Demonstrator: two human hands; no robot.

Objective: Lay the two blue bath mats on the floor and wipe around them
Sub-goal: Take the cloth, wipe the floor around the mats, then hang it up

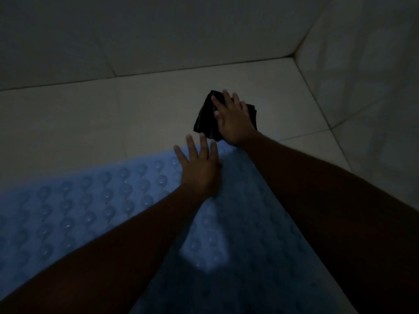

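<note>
— Blue bath mat (95,207), studded with suction cups, lies on the pale tiled floor (95,114). The left hand (199,166) rests flat on its far edge, fingers spread.

— Beyond it?

— The right hand (233,120) presses a black cloth (203,121) open-palmed on the floor, near the wall (158,37).

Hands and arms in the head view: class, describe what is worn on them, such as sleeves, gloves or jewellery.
Nothing worn is visible. The left hand and right hand are bare, without gloves, and both forearms are uncovered as far as the frame shows. No rings, watch or bracelets can be made out, though the dim light hides fine detail.
</note>
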